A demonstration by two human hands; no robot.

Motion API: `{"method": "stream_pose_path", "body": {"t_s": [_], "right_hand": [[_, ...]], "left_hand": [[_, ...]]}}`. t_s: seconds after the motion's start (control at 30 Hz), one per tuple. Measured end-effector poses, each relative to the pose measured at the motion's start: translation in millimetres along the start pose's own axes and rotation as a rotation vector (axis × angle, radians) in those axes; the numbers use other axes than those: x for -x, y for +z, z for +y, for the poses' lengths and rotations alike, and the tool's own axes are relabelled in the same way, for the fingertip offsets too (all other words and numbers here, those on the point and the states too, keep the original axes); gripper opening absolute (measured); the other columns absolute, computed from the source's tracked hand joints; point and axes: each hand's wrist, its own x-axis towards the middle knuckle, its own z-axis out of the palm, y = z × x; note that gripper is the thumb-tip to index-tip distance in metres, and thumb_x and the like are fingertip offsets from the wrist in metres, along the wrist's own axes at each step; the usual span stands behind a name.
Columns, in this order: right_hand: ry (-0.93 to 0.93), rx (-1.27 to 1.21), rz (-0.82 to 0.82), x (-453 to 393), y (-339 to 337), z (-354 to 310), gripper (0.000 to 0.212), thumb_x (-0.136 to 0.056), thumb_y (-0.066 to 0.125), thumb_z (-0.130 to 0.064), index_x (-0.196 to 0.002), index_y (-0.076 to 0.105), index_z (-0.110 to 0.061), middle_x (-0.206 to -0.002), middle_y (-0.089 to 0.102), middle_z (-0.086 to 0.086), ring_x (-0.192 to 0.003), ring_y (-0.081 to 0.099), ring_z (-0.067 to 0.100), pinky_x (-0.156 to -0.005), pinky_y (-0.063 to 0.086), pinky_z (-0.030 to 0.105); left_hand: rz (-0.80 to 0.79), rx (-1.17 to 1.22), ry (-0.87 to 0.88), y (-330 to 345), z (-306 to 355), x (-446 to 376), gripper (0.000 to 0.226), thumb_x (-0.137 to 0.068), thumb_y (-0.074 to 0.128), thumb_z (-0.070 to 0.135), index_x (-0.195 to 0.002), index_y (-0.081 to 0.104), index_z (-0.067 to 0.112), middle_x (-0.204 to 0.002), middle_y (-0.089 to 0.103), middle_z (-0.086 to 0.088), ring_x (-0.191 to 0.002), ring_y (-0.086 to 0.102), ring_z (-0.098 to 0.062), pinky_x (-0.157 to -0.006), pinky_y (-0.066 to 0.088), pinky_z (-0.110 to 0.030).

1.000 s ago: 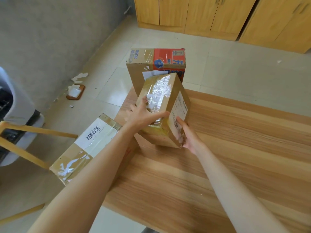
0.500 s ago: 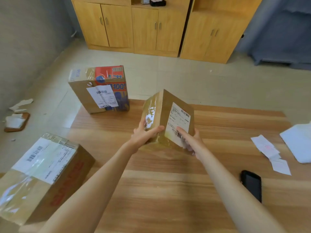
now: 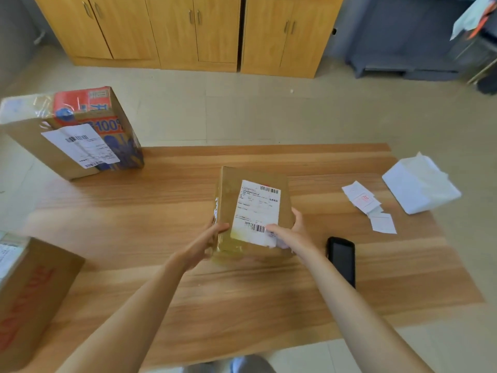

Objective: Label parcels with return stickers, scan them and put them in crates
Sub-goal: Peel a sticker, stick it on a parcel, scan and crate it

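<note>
1. Two hands have the small brown parcel (image 3: pixel 254 211) between them near the middle of the wooden bench (image 3: pixel 161 232); I see its shipping label (image 3: pixel 255 211) facing up toward the camera, barcodes at the label's far and near ends.
2. My left hand (image 3: pixel 208 244) is cupped against the parcel's left side, thumb curled over the top edge by the label's near left corner.
3. My right hand (image 3: pixel 291 232) holds the near right corner, thumb lying on the label's lower edge and fingers wrapped round the right side.
4. The parcel's near end shows glossy tape; whether its underside rests on the bench or hangs just above it, I cannot tell.
5. A black handheld scanner (image 3: pixel 341 258) lies flat on the bench just right of my right forearm, screen dark.
6. Farther right, a few small white stickers with red print (image 3: pixel 367 204) lie scattered, and beside them a stack of white sheets (image 3: pixel 419 184) overhangs the bench's right edge.
7. At the far left corner a taller box with red and blue print (image 3: pixel 80 130) stands upright, a white label (image 3: pixel 80 145) stuck on its near face.
8. A large brown box with red lettering (image 3: pixel 32 297) sits at the near left edge, partly out of frame.
9. Beyond the bench are a tiled floor (image 3: pixel 269 114) and wooden cabinets (image 3: pixel 188 30).
</note>
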Motion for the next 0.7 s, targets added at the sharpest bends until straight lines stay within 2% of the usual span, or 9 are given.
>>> {"method": "stream_pose_path", "body": {"t_s": [0.07,0.17,0.23,0.33,0.4,0.5,0.57,0.63,0.7], "right_hand": [[-0.002,0.029,-0.017,-3.7,2.1,2.5,0.093,-0.082,0.073,-0.022,-0.151,0.010,-0.026,-0.136,0.048,0.002,-0.111,0.056,0.018,-0.050,0.041,0.017],[0.011,0.041,-0.066,-8.6,4.7,9.1,0.089,-0.082,0.073,-0.027,-0.148,0.013,-0.025,-0.118,0.057,-0.002,-0.091,0.058,0.010,-0.057,0.040,0.020],[0.045,0.022,-0.105,-11.5,4.9,13.1,0.075,-0.084,0.071,-0.030,-0.140,0.022,-0.025,-0.106,0.058,-0.009,-0.083,0.054,0.005,-0.067,0.040,0.025],[0.069,-0.024,-0.135,-17.8,3.5,16.9,0.060,-0.084,0.071,-0.031,-0.127,0.029,-0.023,-0.099,0.057,-0.014,-0.084,0.053,0.004,-0.084,0.041,0.034],[0.049,-0.025,-0.151,-21.1,0.1,17.3,0.063,-0.084,0.071,-0.032,-0.132,0.031,-0.021,-0.104,0.059,-0.012,-0.087,0.054,0.005,-0.081,0.038,0.033],[0.016,-0.027,-0.135,-24.8,-12.3,18.5,0.074,-0.086,0.066,-0.043,-0.145,0.027,-0.020,-0.135,0.054,-0.002,-0.108,0.053,0.013,-0.086,0.037,0.033],[0.001,-0.064,-0.086,-24.3,-23.3,21.1,0.071,-0.092,0.053,-0.051,-0.149,0.026,-0.018,-0.143,0.046,0.000,-0.118,0.047,0.016,-0.089,0.036,0.032],[-0.003,-0.096,0.042,-23.5,-38.3,29.9,0.063,-0.097,0.043,-0.051,-0.146,0.032,-0.014,-0.141,0.044,0.001,-0.125,0.044,0.020,-0.092,0.035,0.031],[-0.023,-0.002,0.236,-24.4,-57.7,47.7,0.058,-0.095,0.047,-0.051,-0.141,0.040,-0.015,-0.139,0.046,0.002,-0.128,0.043,0.024,-0.098,0.037,0.034]], "left_hand": [[0.003,-0.014,0.000,0.1,-1.5,-2.3,0.092,-0.053,0.061,0.068,-0.137,0.030,0.051,-0.131,0.054,0.011,-0.120,0.051,-0.017,-0.105,0.039,-0.050],[0.029,0.012,0.014,-1.8,-7.9,-5.8,0.101,-0.056,0.067,0.069,-0.144,0.023,0.047,-0.137,0.049,0.012,-0.124,0.049,-0.014,-0.102,0.042,-0.056],[0.052,0.027,0.009,-1.1,-11.2,-8.5,0.104,-0.056,0.072,0.069,-0.145,0.021,0.049,-0.137,0.052,0.012,-0.122,0.053,-0.015,-0.101,0.044,-0.056],[0.102,0.039,0.025,3.8,-14.6,-14.9,0.088,-0.069,0.076,0.052,-0.143,0.029,0.045,-0.123,0.064,0.015,-0.108,0.064,-0.014,-0.088,0.054,-0.044],[0.116,0.054,0.046,8.7,-15.4,-19.7,0.086,-0.072,0.076,0.043,-0.144,0.029,0.040,-0.118,0.066,0.015,-0.101,0.067,-0.010,-0.078,0.056,-0.034],[0.131,0.056,0.066,21.4,-12.5,-23.0,0.074,-0.081,0.074,0.039,-0.140,0.029,0.039,-0.113,0.064,0.016,-0.091,0.067,-0.003,-0.066,0.053,-0.025],[0.158,0.061,0.068,29.3,-11.8,-26.1,0.078,-0.082,0.072,0.038,-0.144,0.024,0.038,-0.118,0.061,0.013,-0.097,0.062,-0.004,-0.067,0.048,-0.026],[0.171,0.065,0.076,35.0,-11.6,-29.2,0.084,-0.082,0.073,0.040,-0.147,0.021,0.037,-0.124,0.058,0.010,-0.103,0.060,-0.008,-0.071,0.047,-0.029],[0.171,0.076,0.078,36.9,-13.0,-32.9,0.089,-0.079,0.074,0.042,-0.149,0.019,0.038,-0.132,0.056,0.008,-0.112,0.058,-0.013,-0.080,0.048,-0.033]]}}
